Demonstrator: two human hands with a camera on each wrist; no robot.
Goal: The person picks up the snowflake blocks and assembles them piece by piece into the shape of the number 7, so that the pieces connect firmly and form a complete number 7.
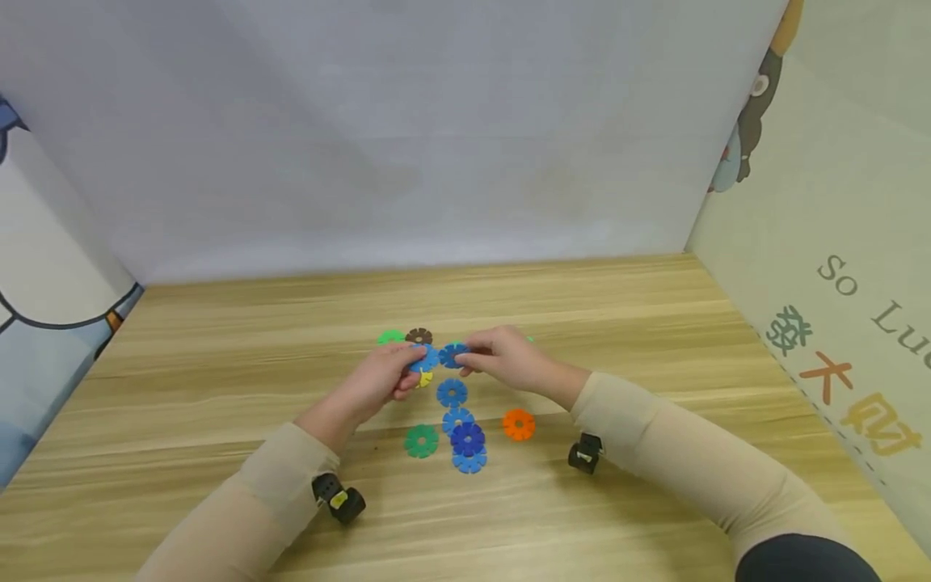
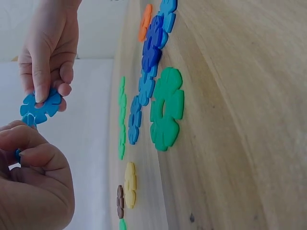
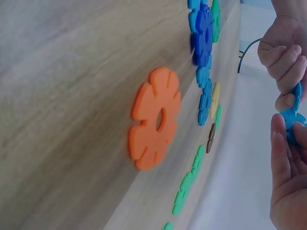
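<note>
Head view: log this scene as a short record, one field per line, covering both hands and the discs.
left hand: pinches a light blue disc
right hand: pinches a medium blue disc
held discs: edges meet above the table; whether slotted together, cannot tell
dark blue disc: lies overlapping other blue discs
orange disc: flat, right of the dark blue disc
green disc: flat, left of the dark blue disc
yellow disc: partly hidden by the left hand
</note>
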